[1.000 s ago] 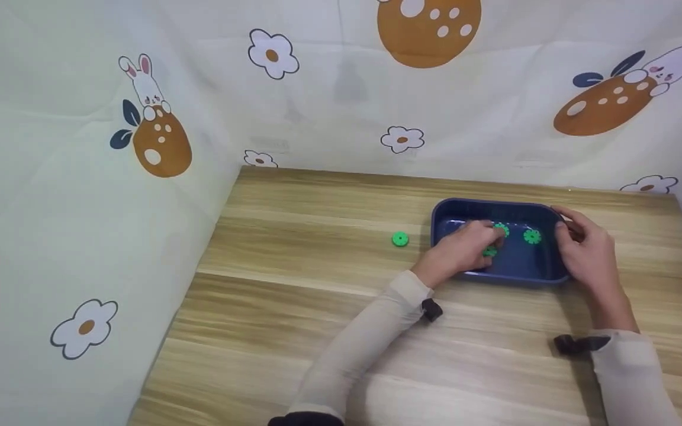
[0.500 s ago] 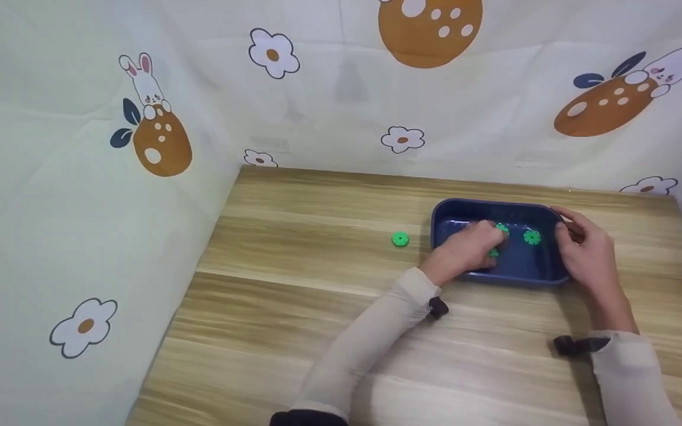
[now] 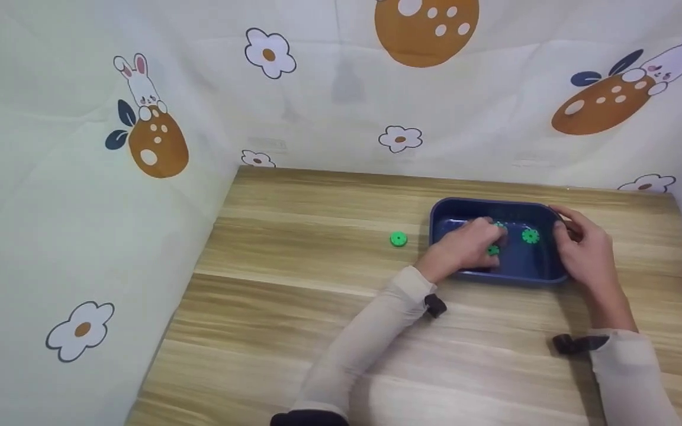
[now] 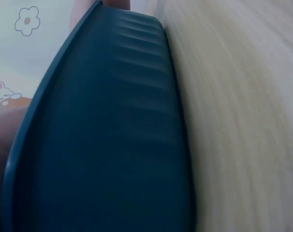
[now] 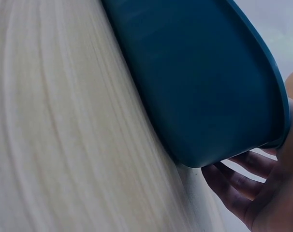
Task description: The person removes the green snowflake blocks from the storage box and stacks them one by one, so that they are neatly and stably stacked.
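In the head view, a dark blue tray (image 3: 517, 273) lies on the wooden table with several green notched plastic discs inside. My left hand (image 3: 465, 245) reaches over its near-left rim, fingers curled downward, with a green disc (image 3: 493, 251) between fingers and thumb. Partly covered by these fingers is a second disc (image 3: 499, 225); another disc (image 3: 530, 236) lies to the right on the tray floor. My right hand (image 3: 588, 251) grips the tray's right end, thumb over the rim and fingers outside. The left wrist view mostly shows the tray's outer wall (image 4: 112, 121), which hides the left fingers' work.
A lone green disc (image 3: 398, 238) sits on the wooden table (image 3: 293, 236) left of the tray. White cloth walls (image 3: 329, 106) with rabbit and flower prints enclose the table at the back and sides.
My left hand has shifted slightly within the tray, and the disc at its thumb has moved a little with it. My right hand keeps its hold on the tray.
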Demonstrator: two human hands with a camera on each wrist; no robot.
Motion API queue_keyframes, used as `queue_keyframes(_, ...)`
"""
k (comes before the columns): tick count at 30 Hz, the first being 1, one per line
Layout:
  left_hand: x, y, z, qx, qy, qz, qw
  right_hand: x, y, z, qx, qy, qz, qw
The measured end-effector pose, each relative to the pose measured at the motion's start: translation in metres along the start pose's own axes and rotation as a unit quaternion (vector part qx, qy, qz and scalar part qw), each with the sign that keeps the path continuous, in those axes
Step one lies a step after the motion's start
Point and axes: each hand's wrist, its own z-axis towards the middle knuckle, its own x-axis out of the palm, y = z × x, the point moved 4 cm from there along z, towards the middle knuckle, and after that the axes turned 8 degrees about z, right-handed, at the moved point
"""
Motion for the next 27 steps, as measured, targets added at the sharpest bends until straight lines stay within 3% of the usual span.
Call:
queue_keyframes(12,-0.016,0.001,-0.016,0.022,-0.028,-0.036,0.9987,-0.002,0.001,0.001,-0.018,-0.013,-0.002,0.9997)
queue_keyframes(17,-0.025,0.006,-0.032,0.036,-0.067,-0.068,0.9948,-0.002,0.001,0.001,-0.028,-0.021,-0.007,0.9994)
queue_keyframes(27,-0.029,0.032,-0.056,0.023,-0.156,-0.128,0.9792,-0.002,0.001,0.000,-0.024,-0.017,-0.005,0.9996)
